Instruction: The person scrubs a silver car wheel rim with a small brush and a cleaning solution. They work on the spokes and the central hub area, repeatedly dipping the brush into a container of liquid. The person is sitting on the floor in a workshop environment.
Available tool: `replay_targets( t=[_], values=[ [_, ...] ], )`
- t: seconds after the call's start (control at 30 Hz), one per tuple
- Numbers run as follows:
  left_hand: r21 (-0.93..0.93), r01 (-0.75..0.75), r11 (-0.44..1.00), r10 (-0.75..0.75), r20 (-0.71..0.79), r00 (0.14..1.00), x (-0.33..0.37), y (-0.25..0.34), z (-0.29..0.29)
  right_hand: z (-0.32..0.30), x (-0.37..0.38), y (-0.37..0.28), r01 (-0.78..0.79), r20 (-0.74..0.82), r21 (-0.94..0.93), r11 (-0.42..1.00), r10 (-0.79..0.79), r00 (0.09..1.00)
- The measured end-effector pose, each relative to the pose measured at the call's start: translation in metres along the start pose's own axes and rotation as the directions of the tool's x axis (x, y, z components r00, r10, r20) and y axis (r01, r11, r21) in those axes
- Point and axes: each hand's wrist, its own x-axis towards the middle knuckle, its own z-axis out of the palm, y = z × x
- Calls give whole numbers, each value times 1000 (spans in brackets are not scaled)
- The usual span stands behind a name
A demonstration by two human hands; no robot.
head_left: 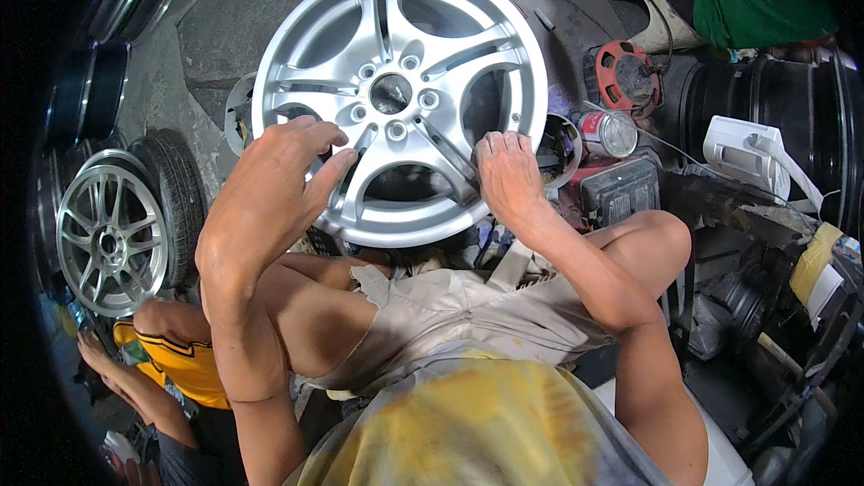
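Observation:
A large silver alloy wheel (376, 112) lies face up in front of my knees, with double spokes, bolt holes and an open centre bore. My left hand (283, 175) is over its near left part. The thumb and fingers are spread apart beside a spoke, and some fingertips are hidden behind the hand. My right hand (511, 175) rests on the near right edge. Its fingers are together and bent over the outer end of a spoke and the rim. No tool shows in either hand.
At left stand another silver wheel (112, 238) and a tyre (180, 193). To the right are a tin can (616, 135), a dark case (621, 189), a red round slotted part (627, 78) and a white plastic device (745, 157). Yellow shorts (184, 355) and green clothing (756, 0) show people nearby.

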Motion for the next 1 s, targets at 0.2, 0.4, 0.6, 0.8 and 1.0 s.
replay_targets(
  t=[0.2, 0.4, 0.6, 0.8, 1.0],
  values=[
    [30, 27, 999, -29, 77, 997, 15, 14, 4, 0, -6, 7, 65, -12, -9, 998, -65, 998],
    [82, -31, 996, 25, 82, 996, 24, 19, 14, -3, -10, 7, 84, 9, -17, 996, -84, 996],
    [73, 36, 997, -49, 194, 980, 32, 26, 19, -16, -27, -1, 138, -46, 22, 990, -137, 989],
    [-218, -206, 954, 273, 349, 897, 23, 39, 47, -67, -59, -36, 67, -56, 945, 319, -44, 997],
    [-272, -117, 955, 234, 450, 862, 32, 61, 75, -80, -57, 14, 118, -164, 920, 374, 92, 982]
  ],
)
